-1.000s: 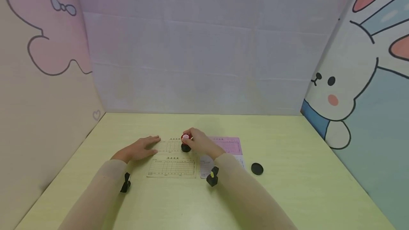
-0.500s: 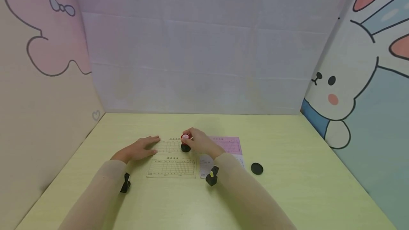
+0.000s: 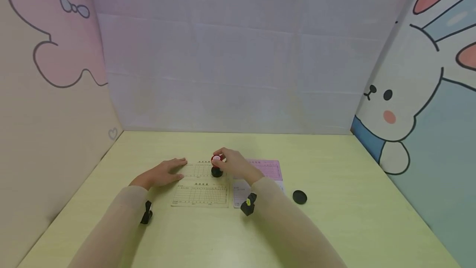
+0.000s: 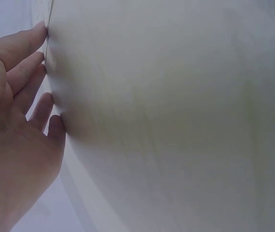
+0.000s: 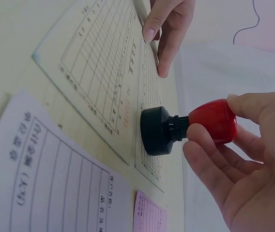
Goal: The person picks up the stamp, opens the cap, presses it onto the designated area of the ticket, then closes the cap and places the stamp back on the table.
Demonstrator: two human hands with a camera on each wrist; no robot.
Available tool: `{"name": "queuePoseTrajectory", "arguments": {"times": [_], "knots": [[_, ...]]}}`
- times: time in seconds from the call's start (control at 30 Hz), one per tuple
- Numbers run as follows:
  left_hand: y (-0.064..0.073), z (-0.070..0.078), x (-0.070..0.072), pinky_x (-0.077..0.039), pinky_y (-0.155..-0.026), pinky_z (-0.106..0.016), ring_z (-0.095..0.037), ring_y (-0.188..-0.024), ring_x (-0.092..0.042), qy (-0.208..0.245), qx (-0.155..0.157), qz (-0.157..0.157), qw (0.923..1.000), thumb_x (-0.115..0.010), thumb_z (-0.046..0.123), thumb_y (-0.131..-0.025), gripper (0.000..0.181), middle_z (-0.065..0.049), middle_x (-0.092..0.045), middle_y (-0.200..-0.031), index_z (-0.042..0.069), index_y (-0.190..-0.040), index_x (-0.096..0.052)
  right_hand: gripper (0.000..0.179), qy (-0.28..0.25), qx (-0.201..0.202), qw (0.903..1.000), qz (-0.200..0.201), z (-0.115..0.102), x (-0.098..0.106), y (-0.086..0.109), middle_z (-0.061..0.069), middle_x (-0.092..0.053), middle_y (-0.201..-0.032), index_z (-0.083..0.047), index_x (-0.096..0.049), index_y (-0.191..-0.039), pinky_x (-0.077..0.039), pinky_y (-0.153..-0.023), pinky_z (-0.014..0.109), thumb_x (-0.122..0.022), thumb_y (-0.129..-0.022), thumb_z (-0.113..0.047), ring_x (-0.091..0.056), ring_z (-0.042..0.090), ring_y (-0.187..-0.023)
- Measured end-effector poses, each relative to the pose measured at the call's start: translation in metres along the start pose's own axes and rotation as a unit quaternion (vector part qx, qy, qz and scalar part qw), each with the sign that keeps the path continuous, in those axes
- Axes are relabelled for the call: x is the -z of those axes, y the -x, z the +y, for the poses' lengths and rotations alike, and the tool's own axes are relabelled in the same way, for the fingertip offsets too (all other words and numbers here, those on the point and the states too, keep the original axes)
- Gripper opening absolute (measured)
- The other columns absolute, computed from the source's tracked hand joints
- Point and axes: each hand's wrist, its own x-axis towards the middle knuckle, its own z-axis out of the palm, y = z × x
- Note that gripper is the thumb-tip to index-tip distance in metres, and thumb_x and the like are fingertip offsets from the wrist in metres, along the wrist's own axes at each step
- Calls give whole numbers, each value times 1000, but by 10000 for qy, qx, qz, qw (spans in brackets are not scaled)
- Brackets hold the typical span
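Observation:
A self-inking-style stamp with a red knob handle [image 5: 212, 121] and a round black base [image 3: 217, 172] stands upright on the upper cream form [image 3: 197, 171]. Thumb and fingers of my right hand [image 3: 238, 164] pinch the red handle, and the base's underside is hidden against the paper. My left hand [image 3: 163, 173] lies with fingers spread at the left edge of that form, fingertips touching down, as the left wrist view shows from low at the side. Below it lies a second cream form [image 3: 201, 195] printed with a grid.
A pink slip [image 3: 270, 169] and a white slip [image 3: 239, 191] lie to the right, partly under my right forearm. Beyond them a round black disc [image 3: 299, 197] lies on the pale table [image 3: 334, 226]. Walls with cartoon drawings enclose the table at both sides.

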Motion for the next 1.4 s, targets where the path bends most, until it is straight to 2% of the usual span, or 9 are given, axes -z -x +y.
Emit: {"name": "queuePoseTrajectory", "arguments": {"times": [0.1,0.23,0.53,0.77,1.07,1.4], "knots": [[0,0,0,-14,-116,-65,-51,-145,-17,-28,-10,13,10000,-61,20,-102,59,-26,-30,-157,-5,-150,-39,39,-117,-10,9999,61,3,-2,-1,5,-65,-114,-9,-58,-135,-53,-78,31,-58,-103,-32,-67,8,-83],[0,-2,0,-16,-115,-66,-52,-144,-18,-118,-92,12,9999,-61,21,-102,59,-27,-31,-157,-6,-150,-40,41,-264,-63,9995,175,5,-4,0,3,-64,-113,-10,-59,-136,-53,-75,29,-59,-103,-33,-67,6,-81],[0,1,1,-17,-115,-66,-54,-143,-19,-126,-165,21,9998,-61,21,-101,59,-28,-32,-155,-7,-148,-41,45,-122,44,9994,326,6,-5,0,3,-65,-117,-10,-59,-135,-53,-75,28,-70,-96,-30,-63,15,-98],[1,4,1,-16,-115,-66,-53,-144,-18,-86,-79,5,9999,-61,21,-102,58,-28,-32,-156,-6,-149,-40,45,-102,64,9990,437,11,-3,2,1,-65,-116,-12,-59,-136,-53,-69,25,-68,-97,-31,-63,12,-93],[1,1,0,-15,-116,-65,-52,-145,-17,-62,-75,38,9999,-61,20,-102,58,-26,-31,-157,-6,-149,-40,45,-67,132,9974,712,16,6,7,-2,-66,-113,-14,-60,-137,-53,-68,26,-67,-97,-34,-65,8,-87],[4,6,1,-14,-115,-66,-51,-145,-17,-35,-27,-4,10000,-60,20,-102,58,-25,-31,-157,-5,-150,-40,45,-217,153,9969,742,15,19,25,-1,-67,-118,-14,-60,-137,-54,-74,31,-66,-97,-32,-66,9,-87]]}}
